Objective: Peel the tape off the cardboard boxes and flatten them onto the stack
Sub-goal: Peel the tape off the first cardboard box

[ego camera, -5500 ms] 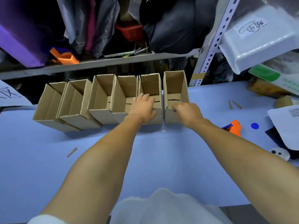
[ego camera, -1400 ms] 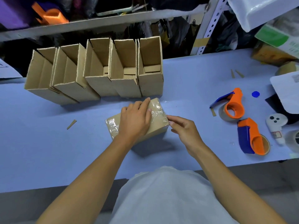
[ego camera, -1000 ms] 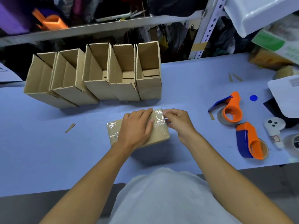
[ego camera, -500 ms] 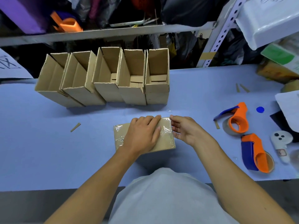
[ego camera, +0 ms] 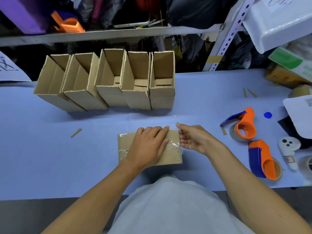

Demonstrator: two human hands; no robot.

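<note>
The box (ego camera: 170, 154) lies upturned on the desk (ego camera: 42, 149), its taped face up, directly under the left hand (ego camera: 148, 146), whose straight fingers (ego camera: 160, 132) press flat on it and reach almost to its far edge. Clear tape (ego camera: 173, 146) crosses that face and wraps over the end just beside the right hand (ego camera: 192, 139); those fingers are loosely spread with the tips at the tape's edge, and whether they have any film pinched I cannot tell. The box looks light, thin corrugated card: stiff across its faces, likely to crush at the corners under a hard squeeze. The tape is glossy and thin, apt to tear or stick to itself, so the best hold is probably a lifted corner at the box end, pulled low along the face. Beyond the fingertips stand five open boxes (ego camera: 108, 81) in a row; right of the right hand lie two tape dispensers (ego camera: 244, 127).
</note>
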